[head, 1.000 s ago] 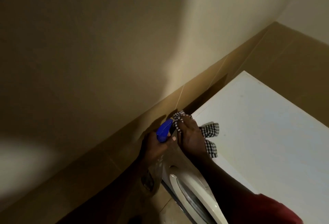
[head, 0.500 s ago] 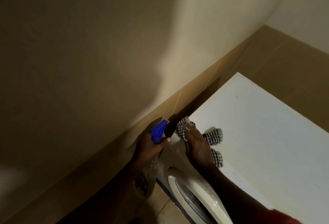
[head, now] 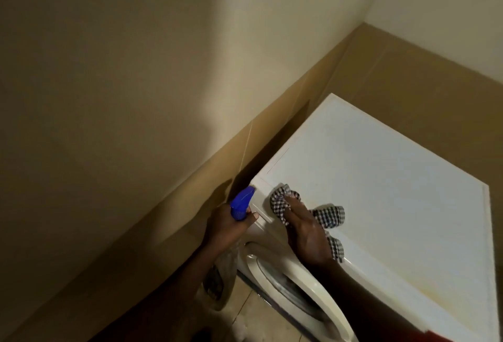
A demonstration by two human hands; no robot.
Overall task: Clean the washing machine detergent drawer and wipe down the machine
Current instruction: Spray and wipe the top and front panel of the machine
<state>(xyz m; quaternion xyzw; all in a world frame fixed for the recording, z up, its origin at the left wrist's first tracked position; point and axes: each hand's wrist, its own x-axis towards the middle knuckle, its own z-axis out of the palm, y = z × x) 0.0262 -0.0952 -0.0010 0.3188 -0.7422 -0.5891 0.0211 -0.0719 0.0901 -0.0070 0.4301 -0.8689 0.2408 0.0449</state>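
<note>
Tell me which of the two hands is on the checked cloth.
The right hand: it presses the checked cloth onto the washing machine at its top front edge. The left hand instead grips a blue-headed spray bottle.

No legible text, brand, number anywhere (dark patch on spray bottle [head: 223, 268] unreadable).
</note>
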